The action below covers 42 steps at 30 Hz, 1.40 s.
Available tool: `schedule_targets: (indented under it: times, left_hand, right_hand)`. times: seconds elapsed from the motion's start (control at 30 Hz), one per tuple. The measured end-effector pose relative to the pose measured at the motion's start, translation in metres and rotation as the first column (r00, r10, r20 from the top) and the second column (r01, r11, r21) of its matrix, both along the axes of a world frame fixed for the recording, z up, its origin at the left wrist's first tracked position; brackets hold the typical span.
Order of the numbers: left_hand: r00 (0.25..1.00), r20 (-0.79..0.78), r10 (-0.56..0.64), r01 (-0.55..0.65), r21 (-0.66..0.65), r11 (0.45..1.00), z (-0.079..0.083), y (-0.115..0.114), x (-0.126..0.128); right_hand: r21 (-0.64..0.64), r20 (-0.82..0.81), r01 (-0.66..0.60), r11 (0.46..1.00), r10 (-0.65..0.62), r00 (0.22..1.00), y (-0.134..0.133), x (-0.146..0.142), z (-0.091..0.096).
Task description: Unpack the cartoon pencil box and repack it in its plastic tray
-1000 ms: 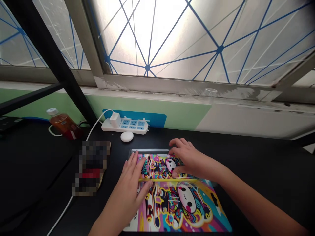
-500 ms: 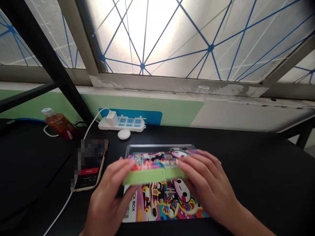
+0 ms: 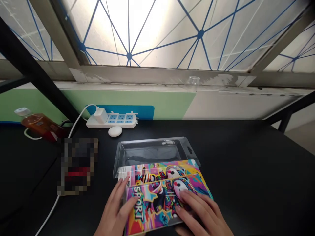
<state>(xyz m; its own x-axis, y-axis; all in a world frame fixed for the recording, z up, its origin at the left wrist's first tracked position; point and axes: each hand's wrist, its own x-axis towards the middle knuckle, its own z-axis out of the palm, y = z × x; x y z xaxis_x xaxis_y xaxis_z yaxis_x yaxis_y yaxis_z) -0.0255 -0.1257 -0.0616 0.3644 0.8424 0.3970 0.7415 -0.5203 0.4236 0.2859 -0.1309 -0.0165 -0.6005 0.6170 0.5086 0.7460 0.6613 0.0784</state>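
Observation:
A pencil box with bright cartoon print and the word "SPORT" lies tilted in front of me, its face up. My left hand grips its left edge, a finger over the printed top. At the lower right, my right hand lays its fingers across the top, with the thumb by the near edge. Beneath the box is a printed card in matching colours, partly covered. The card overlaps a clear plastic blister tray with a hang hole.
A white power strip with a plugged-in charger stands by the wall, a white oval object in front. Left are a blurred-out phone, a white cable and a leaning drink bottle. A clear cup is on the sill.
The pencil box has tipped from showing its green side to lying face up, nearer to me. Both hands moved down with it. More of the clear tray shows; the view has shifted right.

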Motion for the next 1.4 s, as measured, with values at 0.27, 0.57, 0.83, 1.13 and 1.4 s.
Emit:
schedule_targets:
  times: [0.27,0.57,0.83,1.13,1.4]
  left_hand:
    - [0.999,0.037,0.002,0.005,-0.189,0.982,0.015,0.025,-0.001]
    - [0.989,0.055,0.137,-0.120,-0.242,0.963,0.014,0.018,0.005]
    - [0.985,0.025,0.170,-0.157,-0.264,0.952,0.011,0.020,0.002]
    - [0.993,0.099,0.070,-0.050,-0.192,0.980,0.022,0.028,-0.007]
    - [0.945,0.307,0.114,-0.058,-0.184,0.981,0.021,0.022,0.017]
  right_hand:
    - [-0.079,0.061,0.000,0.997,0.005,0.998,0.038,-0.011,0.021]
    - [-0.022,-0.049,0.080,0.997,-0.081,0.996,0.076,0.002,0.052]
    - [-0.128,-0.112,0.211,0.969,-0.226,0.968,0.088,0.040,0.045]
    - [-0.176,-0.148,0.125,0.976,-0.151,0.977,0.025,0.051,0.002]
    - [-0.287,-0.379,0.150,0.946,-0.256,0.889,0.028,0.045,0.021]
